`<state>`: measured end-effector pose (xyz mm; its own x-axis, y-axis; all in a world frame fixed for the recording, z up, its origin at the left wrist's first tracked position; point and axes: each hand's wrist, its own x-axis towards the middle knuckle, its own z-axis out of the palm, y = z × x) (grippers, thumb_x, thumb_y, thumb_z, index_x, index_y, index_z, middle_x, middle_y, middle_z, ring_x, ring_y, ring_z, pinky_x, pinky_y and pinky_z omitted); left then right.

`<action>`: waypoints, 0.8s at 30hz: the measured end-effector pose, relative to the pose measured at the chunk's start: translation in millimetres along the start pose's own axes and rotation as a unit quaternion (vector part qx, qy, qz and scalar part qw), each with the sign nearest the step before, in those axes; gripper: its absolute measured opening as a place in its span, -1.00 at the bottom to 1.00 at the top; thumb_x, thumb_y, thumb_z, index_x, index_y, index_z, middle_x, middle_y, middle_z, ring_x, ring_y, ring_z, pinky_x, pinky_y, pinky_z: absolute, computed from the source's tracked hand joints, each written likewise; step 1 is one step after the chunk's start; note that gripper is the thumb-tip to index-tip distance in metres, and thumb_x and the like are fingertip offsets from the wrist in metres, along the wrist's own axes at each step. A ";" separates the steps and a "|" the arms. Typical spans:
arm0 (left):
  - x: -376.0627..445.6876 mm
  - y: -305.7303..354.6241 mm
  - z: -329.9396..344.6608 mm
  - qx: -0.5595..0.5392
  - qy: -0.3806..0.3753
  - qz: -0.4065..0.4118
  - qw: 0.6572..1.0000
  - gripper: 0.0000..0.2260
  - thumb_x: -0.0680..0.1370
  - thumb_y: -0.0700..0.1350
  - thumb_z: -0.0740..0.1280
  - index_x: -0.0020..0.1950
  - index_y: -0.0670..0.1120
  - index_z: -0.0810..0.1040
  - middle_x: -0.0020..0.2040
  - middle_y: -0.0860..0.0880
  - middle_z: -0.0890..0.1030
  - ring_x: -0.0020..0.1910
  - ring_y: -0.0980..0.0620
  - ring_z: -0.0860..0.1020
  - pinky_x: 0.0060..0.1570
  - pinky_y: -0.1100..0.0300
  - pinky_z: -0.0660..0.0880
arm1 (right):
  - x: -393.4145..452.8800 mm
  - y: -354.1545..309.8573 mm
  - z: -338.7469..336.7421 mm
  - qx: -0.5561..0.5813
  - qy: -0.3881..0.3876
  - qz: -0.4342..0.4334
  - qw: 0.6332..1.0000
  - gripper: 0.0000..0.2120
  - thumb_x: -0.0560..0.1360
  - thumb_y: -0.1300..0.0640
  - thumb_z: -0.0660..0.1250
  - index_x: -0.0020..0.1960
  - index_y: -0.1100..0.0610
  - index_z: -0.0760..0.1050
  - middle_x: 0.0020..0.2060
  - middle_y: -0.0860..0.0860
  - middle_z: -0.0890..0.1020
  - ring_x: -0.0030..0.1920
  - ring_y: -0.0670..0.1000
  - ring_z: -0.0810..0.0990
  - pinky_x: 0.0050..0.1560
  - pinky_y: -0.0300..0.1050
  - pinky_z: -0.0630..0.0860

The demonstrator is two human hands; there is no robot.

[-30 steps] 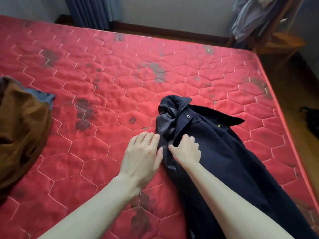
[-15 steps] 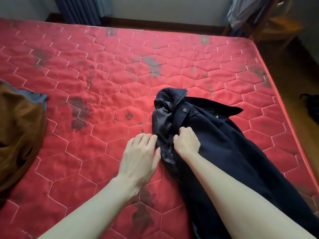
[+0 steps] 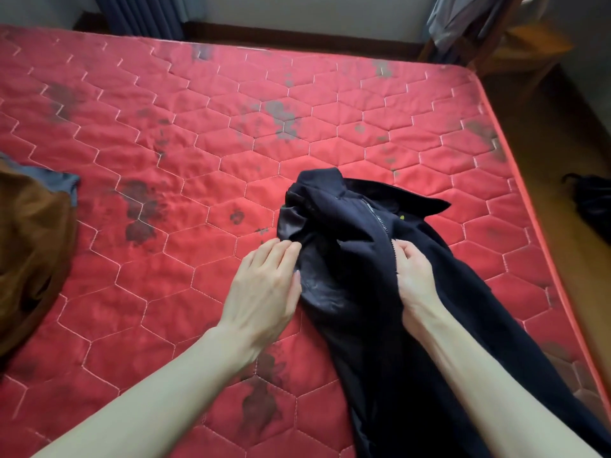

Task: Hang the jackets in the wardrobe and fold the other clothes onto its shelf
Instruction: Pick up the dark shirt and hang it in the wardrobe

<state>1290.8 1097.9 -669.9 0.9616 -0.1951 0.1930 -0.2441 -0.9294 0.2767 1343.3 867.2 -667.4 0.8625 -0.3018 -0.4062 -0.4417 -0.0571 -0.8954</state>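
Note:
A dark navy jacket [image 3: 357, 233] lies on the red quilted mattress [image 3: 198, 153], collar pointing away from me, its shiny lining showing on the left. My left hand [image 3: 264, 285] rests at the lining's left edge, fingertips curled onto the fabric. My right hand [image 3: 413, 269] pinches the zipper edge of the jacket's front panel. A brown garment [image 3: 29, 252] with a grey-blue piece under it lies at the mattress's left edge.
A wooden chair [image 3: 515, 47] draped with grey-blue clothes stands past the bed's far right corner. A dark bag [image 3: 591, 206] sits on the wooden floor at right. Dark curtains [image 3: 139, 14] hang at the back wall.
My right hand moved right along the jacket, pulling the front panel open so the zipper and more lining show. My left hand stayed at the left edge.

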 end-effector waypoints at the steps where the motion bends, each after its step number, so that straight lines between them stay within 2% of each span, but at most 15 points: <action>1: 2.4 3.2 -3.7 -0.009 0.005 0.005 1.000 -0.54 0.62 -0.06 0.20 0.50 -0.15 0.44 0.41 -0.08 0.54 0.45 -0.11 0.46 0.37 -0.07 0.47 | -5.5 -6.8 -9.1 0.002 -0.038 0.008 0.999 -0.90 0.65 0.17 0.34 0.06 0.14 0.62 -0.16 0.00 0.72 -0.17 -0.06 0.62 -0.19 -0.20 0.59; 3: 7.6 12.3 -13.1 -0.028 0.014 0.024 0.999 -0.45 0.61 -0.11 0.28 0.61 -0.14 0.31 0.52 -0.09 0.44 0.54 -0.12 0.38 0.43 -0.08 0.43 | -16.9 -19.6 -27.3 -0.003 -0.140 0.029 0.990 -0.87 0.66 0.25 0.31 0.14 0.18 0.62 -0.17 -0.03 0.73 -0.17 -0.06 0.66 -0.27 -0.26 0.58; 6: 18.3 31.4 -32.4 -0.052 0.032 0.068 0.996 -0.31 0.58 -0.14 0.38 0.67 -0.10 0.19 0.62 -0.10 0.30 0.61 -0.13 0.26 0.49 -0.09 0.36 | -35.6 -34.6 -48.7 -0.046 -0.263 0.057 0.962 -0.76 0.70 0.19 0.22 0.31 0.21 0.55 0.01 0.04 0.70 -0.06 -0.01 0.68 -0.09 -0.13 0.61; 7: 23.1 37.9 -39.5 -0.057 0.032 0.089 0.994 -0.28 0.57 -0.14 0.40 0.68 -0.08 0.17 0.64 -0.10 0.27 0.63 -0.12 0.24 0.50 -0.11 0.34 | -42.8 -40.1 -53.3 -0.052 -0.277 0.053 0.958 -0.76 0.71 0.19 0.21 0.29 0.24 0.56 0.04 0.06 0.70 -0.06 -0.03 0.68 -0.05 -0.12 0.61; 9: 33.4 49.5 -54.5 -0.050 0.014 0.148 0.988 -0.23 0.54 -0.13 0.42 0.69 -0.05 0.14 0.66 -0.07 0.22 0.65 -0.11 0.18 0.54 -0.12 0.29 | -57.5 -50.8 -62.3 -0.045 -0.302 0.024 0.952 -0.82 0.67 0.23 0.26 0.15 0.20 0.62 0.01 0.00 0.74 -0.05 -0.12 0.69 -0.03 -0.24 0.61; 11: 44.1 58.0 -69.7 -0.028 -0.034 0.217 0.975 -0.21 0.48 -0.15 0.41 0.68 -0.02 0.18 0.67 -0.03 0.22 0.67 -0.09 0.14 0.57 -0.12 0.22 | -74.4 -58.9 -71.7 -0.041 -0.350 0.018 0.936 -0.84 0.56 0.15 0.36 0.09 0.13 0.66 -0.04 -0.02 0.75 -0.07 -0.12 0.68 -0.05 -0.29 0.60; 13: 49.9 67.9 -82.3 -0.016 -0.096 0.281 0.955 -0.31 0.42 -0.17 0.38 0.57 -0.02 0.36 0.58 0.00 0.38 0.63 -0.08 0.23 0.57 -0.08 0.21 | -88.1 -66.0 -86.3 -0.053 -0.386 0.045 0.920 -0.86 0.55 0.16 0.39 0.07 0.14 0.68 -0.10 0.02 0.73 -0.14 -0.09 0.64 -0.15 -0.26 0.56; 14: 49.2 74.2 -87.0 -0.021 -0.121 0.298 0.946 -0.41 0.40 -0.17 0.36 0.45 -0.02 0.44 0.46 0.00 0.50 0.54 -0.09 0.36 0.53 -0.03 0.26 | -95.3 -71.0 -95.4 -0.067 -0.395 0.052 0.915 -0.86 0.59 0.20 0.37 0.09 0.16 0.68 -0.10 0.04 0.72 -0.13 -0.07 0.63 -0.15 -0.24 0.54; 16: 42.0 90.9 -97.8 -0.044 -0.150 0.300 0.941 -0.60 0.39 -0.17 0.34 0.20 0.02 0.39 0.13 -0.01 0.59 0.21 -0.12 0.54 0.30 0.06 0.39 | -112.7 -79.7 -113.6 -0.088 -0.418 0.057 0.902 -0.80 0.62 0.22 0.34 0.20 0.19 0.66 0.05 0.13 0.73 -0.01 0.02 0.64 -0.04 -0.13 0.53; 17: 37.5 99.0 -104.0 -0.057 -0.160 0.288 0.942 -0.64 0.40 -0.18 0.34 0.15 0.02 0.35 0.04 -0.01 0.56 0.09 -0.13 0.55 0.19 0.06 0.42 | -120.6 -87.7 -119.8 -0.082 -0.418 0.057 0.903 -0.77 0.61 0.19 0.34 0.23 0.17 0.66 0.13 0.18 0.72 0.04 0.05 0.65 0.02 -0.09 0.55; 18: 32.8 105.4 -110.6 -0.072 -0.169 0.270 0.945 -0.66 0.44 -0.19 0.34 0.15 0.00 0.35 0.03 -0.02 0.54 0.05 -0.13 0.54 0.13 0.03 0.45 | -131.2 -94.5 -127.6 -0.064 -0.406 0.064 0.909 -0.76 0.60 0.14 0.33 0.20 0.11 0.70 0.14 0.18 0.72 0.05 0.05 0.67 0.05 -0.09 0.57; 20: 24.0 115.0 -126.7 -0.092 -0.171 0.230 0.954 -0.68 0.50 -0.19 0.32 0.23 -0.07 0.37 0.11 -0.02 0.51 0.12 -0.13 0.53 0.09 -0.03 0.47 | -137.3 -109.1 -133.0 -0.033 -0.324 0.090 0.941 -0.69 0.66 -0.01 0.24 0.00 -0.04 0.76 0.02 0.06 0.76 -0.02 0.03 0.72 0.10 -0.07 0.59; 22: 17.5 122.4 -149.3 -0.094 -0.153 0.216 0.960 -0.70 0.53 -0.19 0.29 0.24 -0.07 0.34 0.12 -0.02 0.50 0.12 -0.13 0.52 0.05 -0.06 0.48 | -146.1 -120.1 -147.3 -0.082 -0.287 0.057 0.953 -0.63 0.72 -0.04 0.19 -0.07 0.03 0.70 -0.01 0.03 0.70 -0.12 0.01 0.68 0.07 -0.10 0.57; 24: 8.7 132.1 -178.2 -0.098 -0.137 0.216 0.962 -0.74 0.55 -0.19 0.29 0.18 -0.03 0.29 0.05 0.00 0.50 0.03 -0.11 0.52 -0.03 -0.05 0.50 | -170.6 -141.8 -164.5 -0.190 -0.267 -0.042 0.944 -0.88 0.67 0.01 0.34 0.04 0.03 0.61 0.01 -0.06 0.69 -0.12 -0.10 0.65 0.01 -0.22 0.55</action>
<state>1244.6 1029.3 -463.9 0.7562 -0.6492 0.0820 -0.6207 -0.6719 0.4041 1218.1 770.2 -441.1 0.8549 0.2367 -0.4617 -0.3350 -0.4278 -0.8395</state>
